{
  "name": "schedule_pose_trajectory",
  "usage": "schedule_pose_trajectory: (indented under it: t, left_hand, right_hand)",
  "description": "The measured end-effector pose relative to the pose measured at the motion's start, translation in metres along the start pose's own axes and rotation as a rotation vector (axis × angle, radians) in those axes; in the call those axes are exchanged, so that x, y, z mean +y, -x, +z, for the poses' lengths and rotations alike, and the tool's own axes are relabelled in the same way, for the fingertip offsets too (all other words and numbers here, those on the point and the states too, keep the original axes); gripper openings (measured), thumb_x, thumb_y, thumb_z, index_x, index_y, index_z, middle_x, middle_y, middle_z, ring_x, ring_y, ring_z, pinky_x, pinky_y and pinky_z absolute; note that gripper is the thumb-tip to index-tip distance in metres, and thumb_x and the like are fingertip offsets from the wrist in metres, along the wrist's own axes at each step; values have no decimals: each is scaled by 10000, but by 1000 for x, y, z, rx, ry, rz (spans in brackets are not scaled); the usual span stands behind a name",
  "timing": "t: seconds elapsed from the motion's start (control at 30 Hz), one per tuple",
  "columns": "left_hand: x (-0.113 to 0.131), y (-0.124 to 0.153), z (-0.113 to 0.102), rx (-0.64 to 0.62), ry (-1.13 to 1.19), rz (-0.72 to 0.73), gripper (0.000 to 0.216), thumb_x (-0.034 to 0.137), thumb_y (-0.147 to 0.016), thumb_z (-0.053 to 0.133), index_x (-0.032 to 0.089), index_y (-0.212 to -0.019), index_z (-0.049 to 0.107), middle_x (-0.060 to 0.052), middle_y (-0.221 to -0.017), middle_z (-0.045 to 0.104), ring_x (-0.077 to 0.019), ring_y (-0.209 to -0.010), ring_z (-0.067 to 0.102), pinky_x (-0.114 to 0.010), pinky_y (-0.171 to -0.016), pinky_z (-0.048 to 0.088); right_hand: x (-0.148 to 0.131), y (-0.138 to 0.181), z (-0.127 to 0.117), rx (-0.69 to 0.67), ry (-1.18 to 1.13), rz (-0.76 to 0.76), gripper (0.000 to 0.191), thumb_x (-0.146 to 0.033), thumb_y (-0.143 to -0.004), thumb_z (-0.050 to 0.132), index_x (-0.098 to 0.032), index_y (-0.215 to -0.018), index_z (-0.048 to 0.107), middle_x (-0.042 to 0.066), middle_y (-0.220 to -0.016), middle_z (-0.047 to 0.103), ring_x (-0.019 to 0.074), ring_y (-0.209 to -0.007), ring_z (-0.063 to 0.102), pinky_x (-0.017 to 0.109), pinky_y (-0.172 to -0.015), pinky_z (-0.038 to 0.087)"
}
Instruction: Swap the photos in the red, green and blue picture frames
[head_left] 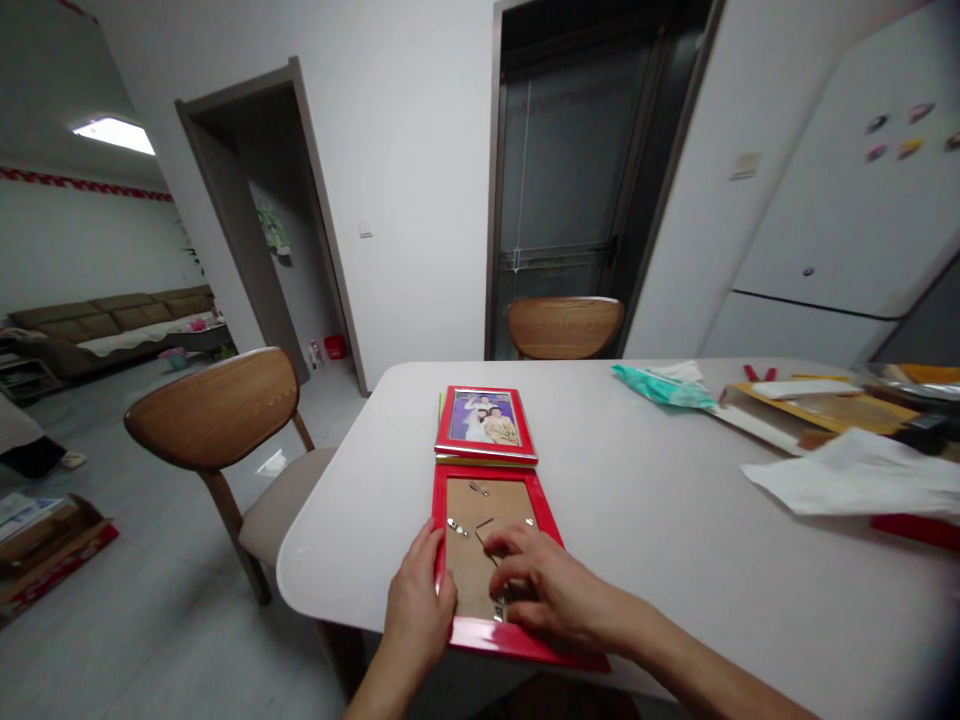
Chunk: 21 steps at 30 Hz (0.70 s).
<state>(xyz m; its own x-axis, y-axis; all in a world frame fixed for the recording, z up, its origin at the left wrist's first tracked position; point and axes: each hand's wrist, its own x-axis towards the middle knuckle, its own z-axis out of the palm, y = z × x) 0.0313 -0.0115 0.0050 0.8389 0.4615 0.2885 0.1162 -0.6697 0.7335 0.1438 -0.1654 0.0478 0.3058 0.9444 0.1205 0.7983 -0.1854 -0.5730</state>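
Note:
A red picture frame (450, 500) lies face down at the near edge of the white table (645, 500), its brown backing board and metal clips showing. My left hand (416, 610) grips the frame's left edge, thumb on the backing. My right hand (544, 585) rests on the backing board, fingers curled and pressing near a clip at the lower middle. Just beyond it lies a second red frame (485, 424), face up, with a photo of people in it.
Two wooden chairs stand by the table, one at the left (217, 410) and one at the far side (565, 326). A teal packet (660, 387), an open cardboard box (817, 412) and white paper (862, 475) lie on the table's right side.

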Motion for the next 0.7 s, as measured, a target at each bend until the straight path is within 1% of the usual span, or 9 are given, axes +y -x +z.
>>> schedule_pose_trajectory:
  t: [0.1, 0.17, 0.23, 0.3, 0.33, 0.4, 0.5, 0.6, 0.7]
  left_hand:
    - [-1, -1, 0, -3, -21, 0, 442, 128, -693, 421, 136, -1131, 478, -96, -1238, 442, -208, -1129, 404, -328, -966, 304]
    - [0, -1, 0, -15, -31, 3, 436, 133, -703, 414, 130, -1135, 473, -104, -1246, 432, -206, -1135, 396, -330, -967, 302]
    - [1, -1, 0, -27, -30, -1, 423, 142, -717, 408, 137, -1135, 472, -101, -1249, 427, -205, -1138, 393, -334, -967, 302]
    - [3, -1, -1, -31, -21, -11, 414, 147, -724, 405, 147, -1133, 473, -97, -1249, 428, -206, -1138, 393, -338, -968, 301]
    - [3, -1, -1, -30, -15, -16, 411, 147, -724, 407, 149, -1130, 476, -96, -1247, 430, -208, -1136, 395, -341, -967, 301]
    - [3, -1, -1, -25, -5, -17, 409, 148, -722, 412, 151, -1125, 481, -96, -1244, 434, -212, -1134, 396, -345, -967, 300]
    - [1, -1, -1, -8, 13, -14, 416, 151, -713, 423, 138, -1125, 481, -106, -1240, 437, -212, -1133, 396, -345, -967, 297]
    - [1, -1, 0, -3, 53, -25, 422, 163, -706, 436, 121, -1123, 484, -119, -1232, 445, -213, -1131, 397, -344, -970, 288]
    - [9, -1, 1, 24, 122, -56, 404, 200, -686, 480, 126, -1081, 518, -119, -1183, 492, -229, -1106, 420, -349, -964, 286]
  right_hand:
    - [-9, 1, 8, 56, 22, 14, 95, -209, -663, 570, -231, -705, 653, 29, -1005, 535, 197, -997, 426, 338, -870, 316]
    - [-11, -1, 12, 87, 33, 19, 109, -222, -694, 538, -226, -697, 647, 31, -960, 553, 195, -977, 436, 343, -858, 320]
    - [-9, -3, 13, 111, 23, 31, 122, -239, -687, 542, -219, -758, 639, 42, -1021, 531, 198, -997, 428, 335, -863, 320]
    - [-5, -2, 15, 166, 29, 99, 243, -261, -651, 569, -206, -884, 611, 65, -1127, 468, 208, -1031, 409, 329, -877, 314]
    - [-2, -1, 15, 204, 47, 151, 318, -272, -631, 582, -196, -940, 589, 79, -1147, 450, 216, -1031, 408, 331, -878, 314]
    - [1, -1, 17, 261, 98, 239, 385, -278, -620, 578, -184, -992, 560, 93, -1104, 472, 223, -990, 428, 332, -857, 326]
    - [3, -4, 19, 279, 120, 266, 332, -226, -643, 518, -185, -970, 562, 79, -983, 522, 205, -931, 453, 302, -819, 345]
    - [3, -8, 16, 292, 91, 286, 369, -157, -612, 485, -177, -973, 562, 71, -953, 541, 192, -919, 465, 278, -816, 349]
    - [-1, -10, 7, 310, 89, 309, 404, -135, -574, 487, -170, -968, 568, 68, -940, 562, 196, -908, 475, 287, -818, 351]
